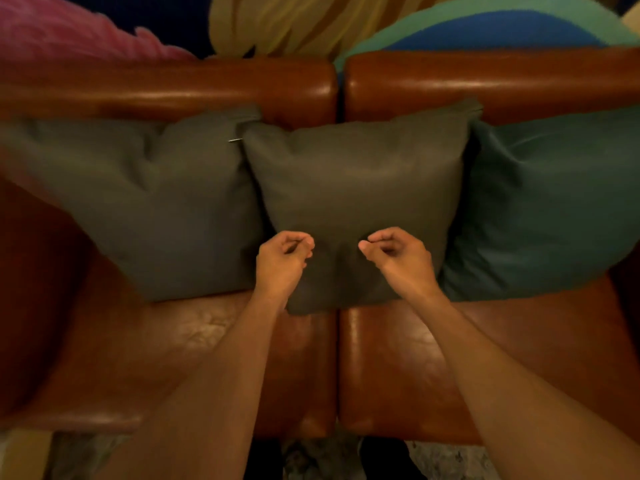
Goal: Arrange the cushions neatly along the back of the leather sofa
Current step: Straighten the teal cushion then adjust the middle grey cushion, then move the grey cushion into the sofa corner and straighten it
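Three cushions lean in a row against the back of the brown leather sofa (166, 88). A grey cushion (138, 202) stands on the left, a dark grey-brown cushion (356, 181) in the middle, and a teal cushion (554, 202) on the right. The middle cushion overlaps the left one's edge. My left hand (282, 259) and my right hand (398, 256) hover in front of the middle cushion's lower part. Both have fingers curled to the thumb, and nothing shows in either.
The two leather seat pads (207, 358) lie in front of the cushions. A wall with pink, yellow, green and blue painted shapes (485, 32) rises behind the sofa. Speckled floor (450, 462) shows at the bottom edge.
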Motion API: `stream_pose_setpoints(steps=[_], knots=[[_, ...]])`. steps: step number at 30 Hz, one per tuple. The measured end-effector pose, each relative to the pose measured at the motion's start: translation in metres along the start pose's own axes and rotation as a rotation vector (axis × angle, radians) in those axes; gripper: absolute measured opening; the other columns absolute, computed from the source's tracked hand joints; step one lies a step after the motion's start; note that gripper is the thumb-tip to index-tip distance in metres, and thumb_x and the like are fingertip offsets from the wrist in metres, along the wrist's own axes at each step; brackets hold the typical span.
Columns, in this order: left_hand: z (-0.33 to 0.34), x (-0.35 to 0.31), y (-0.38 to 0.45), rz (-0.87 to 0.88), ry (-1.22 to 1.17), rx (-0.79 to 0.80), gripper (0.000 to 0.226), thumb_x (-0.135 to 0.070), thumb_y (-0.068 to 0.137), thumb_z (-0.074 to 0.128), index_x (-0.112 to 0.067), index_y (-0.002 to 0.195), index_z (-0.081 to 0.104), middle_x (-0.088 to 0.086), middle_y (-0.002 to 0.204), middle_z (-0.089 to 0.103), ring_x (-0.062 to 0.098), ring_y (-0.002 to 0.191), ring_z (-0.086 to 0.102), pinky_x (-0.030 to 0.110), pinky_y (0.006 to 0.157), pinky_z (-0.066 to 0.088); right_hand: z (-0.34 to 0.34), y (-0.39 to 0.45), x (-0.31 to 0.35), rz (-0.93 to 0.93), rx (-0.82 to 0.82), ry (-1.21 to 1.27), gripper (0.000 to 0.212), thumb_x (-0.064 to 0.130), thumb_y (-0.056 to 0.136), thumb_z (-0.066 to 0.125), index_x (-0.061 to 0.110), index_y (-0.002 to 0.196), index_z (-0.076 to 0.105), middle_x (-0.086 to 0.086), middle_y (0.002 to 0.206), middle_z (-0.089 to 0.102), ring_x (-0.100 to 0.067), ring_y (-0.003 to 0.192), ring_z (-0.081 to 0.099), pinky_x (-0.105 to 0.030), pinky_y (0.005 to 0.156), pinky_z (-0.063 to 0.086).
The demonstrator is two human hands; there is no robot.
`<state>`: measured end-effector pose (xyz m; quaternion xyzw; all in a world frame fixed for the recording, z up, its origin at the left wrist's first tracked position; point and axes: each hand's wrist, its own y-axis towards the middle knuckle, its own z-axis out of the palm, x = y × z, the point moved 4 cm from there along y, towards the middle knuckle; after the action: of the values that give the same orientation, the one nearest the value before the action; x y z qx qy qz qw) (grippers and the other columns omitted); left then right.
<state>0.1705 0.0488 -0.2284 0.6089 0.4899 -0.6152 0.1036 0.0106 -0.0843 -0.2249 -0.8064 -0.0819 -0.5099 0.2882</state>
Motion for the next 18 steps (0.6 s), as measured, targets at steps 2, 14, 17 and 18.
stream_pose_setpoints(steps=[2,14,17,18], knots=[[-0.044,0.004,0.01,-0.008,0.012,-0.056,0.019,-0.012,0.096,0.068,-0.025,0.083,0.068,0.003,0.085,0.073,0.018,0.082,0.068,0.034,0.076,0.055,0.038,-0.007,0.014,-0.028,0.046,-0.003,0.014,0.03,0.075,0.083,0.025,0.079,0.071,0.009,0.062,0.068,-0.013,0.067,0.069,-0.034,0.076,0.056],[-0.263,0.067,0.065,-0.096,0.092,-0.441,0.034,-0.035,0.079,0.087,-0.012,0.096,0.068,0.007,0.102,0.071,0.031,0.107,0.07,0.043,0.097,0.055,0.227,0.002,0.024,0.135,0.176,-0.006,0.095,0.035,0.071,0.088,0.017,0.15,0.037,-0.006,0.145,0.051,-0.019,0.124,0.055,-0.035,0.104,0.048],[-0.289,0.073,0.083,-0.08,0.143,-0.442,0.067,-0.04,0.068,0.094,-0.018,0.116,0.053,0.01,0.126,0.057,0.027,0.118,0.06,0.041,0.104,0.051,0.248,0.017,0.019,0.151,0.147,0.011,0.121,0.045,0.063,0.091,0.017,0.157,0.021,-0.002,0.151,0.043,-0.018,0.136,0.046,-0.038,0.112,0.043],[-0.294,0.074,0.086,-0.072,0.158,-0.418,0.079,-0.039,0.066,0.094,-0.017,0.127,0.048,0.01,0.134,0.05,0.025,0.122,0.055,0.038,0.107,0.048,0.252,0.021,0.018,0.142,0.127,0.008,0.129,0.051,0.056,0.091,0.016,0.158,0.02,-0.001,0.152,0.043,-0.019,0.139,0.046,-0.04,0.113,0.043]])
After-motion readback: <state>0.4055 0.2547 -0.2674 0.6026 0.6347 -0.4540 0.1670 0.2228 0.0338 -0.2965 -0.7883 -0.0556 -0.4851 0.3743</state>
